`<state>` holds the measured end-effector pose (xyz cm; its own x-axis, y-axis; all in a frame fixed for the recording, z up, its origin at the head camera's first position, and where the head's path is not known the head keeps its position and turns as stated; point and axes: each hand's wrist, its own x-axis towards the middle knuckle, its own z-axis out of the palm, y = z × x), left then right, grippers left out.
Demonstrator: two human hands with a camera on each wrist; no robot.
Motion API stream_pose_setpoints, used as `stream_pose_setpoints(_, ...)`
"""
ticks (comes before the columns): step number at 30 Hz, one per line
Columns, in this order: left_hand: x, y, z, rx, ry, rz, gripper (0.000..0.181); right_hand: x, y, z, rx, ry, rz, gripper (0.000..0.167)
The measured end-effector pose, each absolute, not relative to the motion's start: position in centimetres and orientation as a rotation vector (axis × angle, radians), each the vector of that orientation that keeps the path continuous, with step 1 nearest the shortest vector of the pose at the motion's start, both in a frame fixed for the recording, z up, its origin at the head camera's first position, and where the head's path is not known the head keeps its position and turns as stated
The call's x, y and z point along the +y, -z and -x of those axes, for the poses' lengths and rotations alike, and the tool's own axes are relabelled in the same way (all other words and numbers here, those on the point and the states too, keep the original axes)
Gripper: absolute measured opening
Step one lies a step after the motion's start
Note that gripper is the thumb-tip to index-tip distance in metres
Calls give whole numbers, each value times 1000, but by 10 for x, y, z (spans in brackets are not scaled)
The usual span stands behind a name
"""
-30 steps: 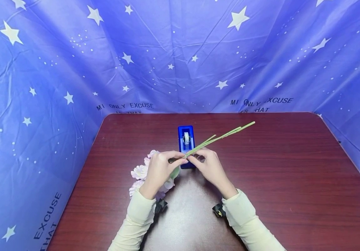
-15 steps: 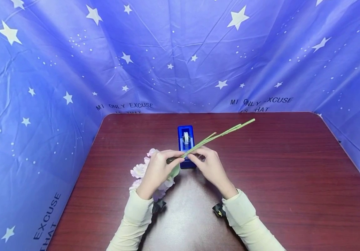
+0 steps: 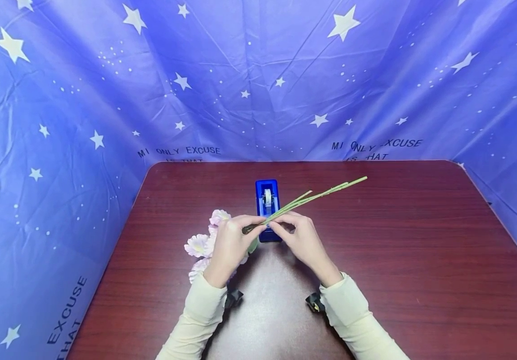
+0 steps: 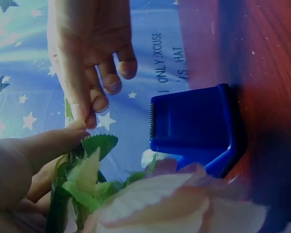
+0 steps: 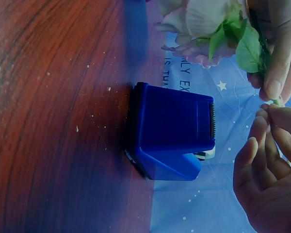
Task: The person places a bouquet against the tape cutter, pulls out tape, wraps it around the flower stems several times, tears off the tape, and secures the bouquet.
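Observation:
My left hand (image 3: 231,245) pinches a bunch of artificial flowers by its green stems (image 3: 317,197) between thumb and fingers. The pale pink blossoms (image 3: 198,245) hang to the left, partly behind that hand; green leaves (image 4: 99,145) show in the left wrist view. Right beside it, my right hand (image 3: 303,243) pinches the same stems with thumb and fingertip, its other fingers loosely curled in the right wrist view. Beyond the hands the cut stem ends point to the far right. Whether any tape lies under the fingertips, I cannot tell.
A blue tape dispenser (image 3: 267,186) with a roll of clear tape stands on the reddish-brown table (image 3: 398,240) just behind and below the hands. Its toothed cutter (image 5: 213,120) shows in the right wrist view. A blue star-patterned curtain (image 3: 249,65) surrounds the table.
The stem ends rise slightly and then dip again, and the blossoms swing a little to the left as the stems turn in my left hand. My right hand stays nearly still.

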<state>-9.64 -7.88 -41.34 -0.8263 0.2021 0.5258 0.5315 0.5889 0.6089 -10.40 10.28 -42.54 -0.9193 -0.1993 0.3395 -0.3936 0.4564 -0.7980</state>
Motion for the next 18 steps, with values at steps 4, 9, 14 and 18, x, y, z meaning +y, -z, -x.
stream_pose_setpoints(4, -75, 415, 96, -2387, 1099, 580, 16, 104, 424, 104, -2505, -1423, -519, 7)
stream_pose_setpoints(9, -70, 418, 95, -2368, 1073, 546, 20, 105, 422, 105, -2513, -1421, -523, 9)
stream_pose_setpoints(14, -68, 420, 93, -2380, 1050, 515, 20, 105, 421, 106, -2523, -1432, -537, 10)
stream_pose_setpoints(18, -68, 420, 92, -2386, 1031, 502, 19, 105, 420, 106, -2525, -1447, -541, 10)
